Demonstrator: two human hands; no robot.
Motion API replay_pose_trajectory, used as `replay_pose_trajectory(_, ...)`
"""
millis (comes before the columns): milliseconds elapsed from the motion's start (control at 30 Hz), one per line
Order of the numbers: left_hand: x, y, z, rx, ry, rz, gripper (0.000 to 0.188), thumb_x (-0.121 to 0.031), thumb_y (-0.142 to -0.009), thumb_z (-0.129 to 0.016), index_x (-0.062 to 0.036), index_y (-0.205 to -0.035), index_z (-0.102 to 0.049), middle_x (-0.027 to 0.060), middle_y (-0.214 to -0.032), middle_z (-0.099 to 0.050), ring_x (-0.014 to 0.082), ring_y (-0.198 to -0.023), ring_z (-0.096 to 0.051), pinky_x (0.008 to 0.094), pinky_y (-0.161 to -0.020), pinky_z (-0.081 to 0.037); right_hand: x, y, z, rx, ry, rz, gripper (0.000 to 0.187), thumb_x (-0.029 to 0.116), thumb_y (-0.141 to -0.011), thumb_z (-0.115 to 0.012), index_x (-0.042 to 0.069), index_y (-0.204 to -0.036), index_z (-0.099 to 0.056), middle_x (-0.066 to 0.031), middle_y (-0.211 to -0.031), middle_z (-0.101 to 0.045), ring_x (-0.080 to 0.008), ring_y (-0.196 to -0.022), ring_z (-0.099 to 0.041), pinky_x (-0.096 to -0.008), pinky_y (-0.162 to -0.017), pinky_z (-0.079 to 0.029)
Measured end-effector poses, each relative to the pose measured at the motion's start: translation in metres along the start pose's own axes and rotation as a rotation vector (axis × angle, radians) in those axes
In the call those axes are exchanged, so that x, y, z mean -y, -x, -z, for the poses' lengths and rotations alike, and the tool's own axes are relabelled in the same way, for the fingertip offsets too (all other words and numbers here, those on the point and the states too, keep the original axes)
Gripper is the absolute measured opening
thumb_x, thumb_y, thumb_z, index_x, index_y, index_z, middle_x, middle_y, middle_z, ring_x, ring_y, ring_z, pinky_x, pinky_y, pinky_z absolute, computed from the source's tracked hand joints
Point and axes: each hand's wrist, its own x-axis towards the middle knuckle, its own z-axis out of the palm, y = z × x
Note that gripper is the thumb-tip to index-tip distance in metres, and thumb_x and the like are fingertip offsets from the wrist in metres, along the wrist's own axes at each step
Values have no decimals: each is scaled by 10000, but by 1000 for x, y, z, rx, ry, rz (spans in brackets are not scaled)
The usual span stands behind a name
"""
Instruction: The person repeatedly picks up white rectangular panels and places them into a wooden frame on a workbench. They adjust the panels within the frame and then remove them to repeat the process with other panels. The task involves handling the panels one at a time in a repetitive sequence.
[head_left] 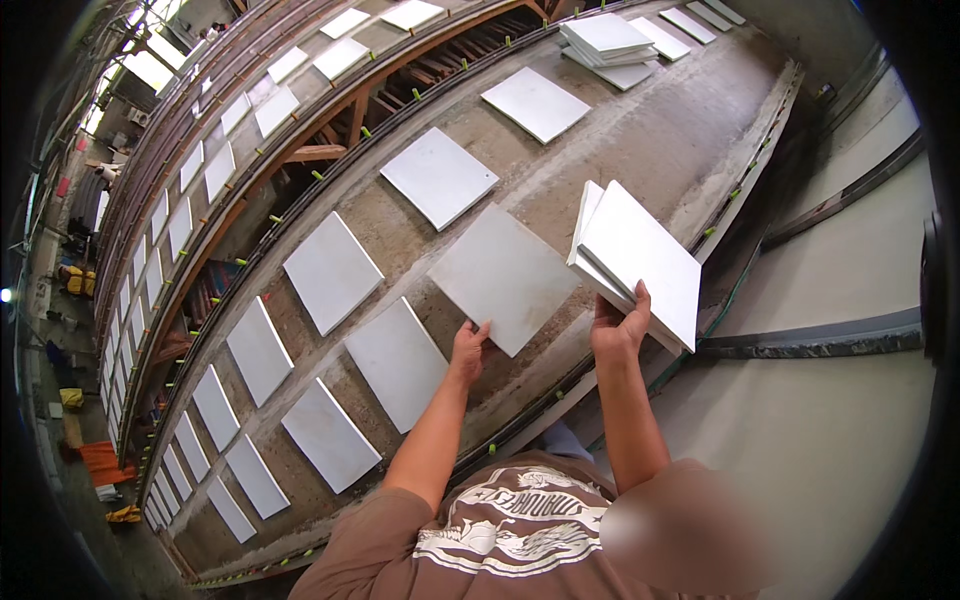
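My left hand (470, 350) pinches the near edge of a square off-white tile (505, 280), thumb near its top face. That tile is tilted a little and its underside is hidden. A small fanned stack of white tiles (645, 255) rests in my right hand (620, 325), which grips its lower edge with the thumb on the top tile. Left of the pinched tile, another tile (400, 360) lies flat on the long brown table (660, 150). Beyond it are two more flat tiles, one (438, 178) farther away and one (333, 272) to the left.
A pile of white tiles (608, 45) stands at the table's far end. Rows of spaced tiles run down to the lower left. A second long table (300, 115) with tiles lies beyond a gap. Along the right runs a pale wall-like surface (810, 420) with a dark beam (830, 335).
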Motion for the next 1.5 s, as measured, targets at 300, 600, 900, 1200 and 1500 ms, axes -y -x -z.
replay_pose_trajectory(300, -16, -20, -59, -336, -721, -218, 435, -356, -997, -656, 12, -1230, -656, 107, -1113, -713, 208, -994, -656, 368, -862, -513, -17, 45, 6, 208, 152, 55, 419, 208, -890, -736, 59, -1236, -555, -81, -1184, -600, -241, -1091, -636, -376, -858, -596)
replay_pose_trajectory(600, -98, 73, 102, 225, 667, -31, 904, -795, -959, -331, -43, -1433, -496, 146, -1394, -595, 320, -1283, -562, 472, -1117, -402, -107, 79, 78, 395, 713, -281, 392, 141, -778, -693, 41, -1142, -587, -74, -1069, -600, -218, -942, -608, -371, -786, -518)
replay_pose_trajectory(900, -118, 283, 271, 80, 483, 57, 500, -409, -987, -624, -47, -1332, -610, 125, -1213, -681, 259, -1113, -653, 425, -985, -525, -226, 193, 112, 1021, 1446, -310, 721, 152, -749, -732, 21, -1386, -419, -162, -1116, -614, -276, -989, -645, -427, -855, -554)
replay_pose_trajectory(1200, -54, 377, 373, -127, 743, -237, 541, -390, -983, -631, -10, -1361, -559, 138, -1253, -658, 264, -1111, -656, 408, -996, -519, -351, 317, 162, 1661, 1782, 456, 757, 167, -837, -811, 27, -1442, -377, -236, -1348, -587, -369, -1188, -632, -441, -999, -510)
replay_pose_trajectory(1500, -76, 442, 403, -514, 626, -446, 786, -657, -993, -509, -57, -1499, -464, 122, -1400, -576, 266, -1257, -568, 433, -1048, -473, -409, 356, 177, 1658, 1795, 109, 592, 170, -860, -812, 9, -1281, -430, -252, -1153, -671, -353, -1032, -689, -456, -896, -543)
